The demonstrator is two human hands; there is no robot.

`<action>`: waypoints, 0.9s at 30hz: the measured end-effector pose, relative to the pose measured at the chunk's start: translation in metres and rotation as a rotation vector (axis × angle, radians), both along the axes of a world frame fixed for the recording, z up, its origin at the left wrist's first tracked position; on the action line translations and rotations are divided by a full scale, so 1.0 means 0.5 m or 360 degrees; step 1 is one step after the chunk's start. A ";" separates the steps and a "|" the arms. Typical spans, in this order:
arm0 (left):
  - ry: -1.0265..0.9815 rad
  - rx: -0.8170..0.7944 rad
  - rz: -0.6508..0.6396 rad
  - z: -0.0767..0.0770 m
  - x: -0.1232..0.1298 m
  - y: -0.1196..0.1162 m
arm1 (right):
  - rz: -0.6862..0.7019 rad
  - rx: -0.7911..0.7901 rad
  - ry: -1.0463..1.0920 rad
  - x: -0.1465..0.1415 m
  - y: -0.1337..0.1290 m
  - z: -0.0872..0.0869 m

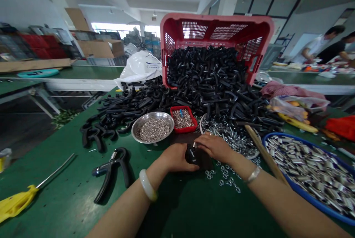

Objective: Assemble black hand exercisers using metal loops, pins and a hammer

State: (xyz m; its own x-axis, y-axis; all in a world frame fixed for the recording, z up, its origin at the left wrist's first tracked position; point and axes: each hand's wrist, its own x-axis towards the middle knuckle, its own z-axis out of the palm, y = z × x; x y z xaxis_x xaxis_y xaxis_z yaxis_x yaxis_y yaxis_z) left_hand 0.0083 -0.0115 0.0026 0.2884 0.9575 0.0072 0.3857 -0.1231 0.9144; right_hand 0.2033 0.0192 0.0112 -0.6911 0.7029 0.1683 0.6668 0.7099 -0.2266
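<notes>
My left hand (177, 158) is wrapped around a black plastic hand-grip part (192, 155) above a dark block (206, 162) on the table. The fingers of my right hand (215, 145) are closed at the part's top, by a small shiny metal piece (195, 145), whose exact kind I cannot make out. To the left lies an assembled hand grip (123, 162) with a spring and two black handles. Just beyond my hands stand a steel bowl (134, 129) of small metal pieces and a red tray (191, 130) of small metal pins.
A red crate (222, 19) lies tipped, spilling black handles (205, 71) across the table. Loose nuts (229, 180) and bolts are beside my right hand. A wooden stick (266, 156) leans by a blue basin (305, 193) of metal springs. A yellow-handled screwdriver (19, 203) is far left.
</notes>
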 end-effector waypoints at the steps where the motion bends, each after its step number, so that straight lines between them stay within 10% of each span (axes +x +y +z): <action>1: 0.0219 0.0111 -0.0008 -0.002 -0.004 0.006 | -0.0032 0.0000 -0.0021 -0.001 0.002 -0.009; 5: 0.0952 0.0579 -0.0098 -0.001 -0.015 0.036 | -0.0197 0.0069 0.0070 -0.020 -0.011 -0.042; 13: 0.1413 0.0711 -0.0636 0.015 -0.003 0.080 | -0.0292 0.0081 -0.0116 -0.033 -0.005 -0.046; 22: 0.1560 0.0990 -0.0505 0.017 -0.016 0.061 | -0.0646 0.0153 -0.0221 -0.019 -0.042 -0.030; 27: 0.1630 0.0731 -0.0188 0.062 -0.022 0.161 | -0.0528 -0.0045 0.0030 0.020 -0.091 -0.018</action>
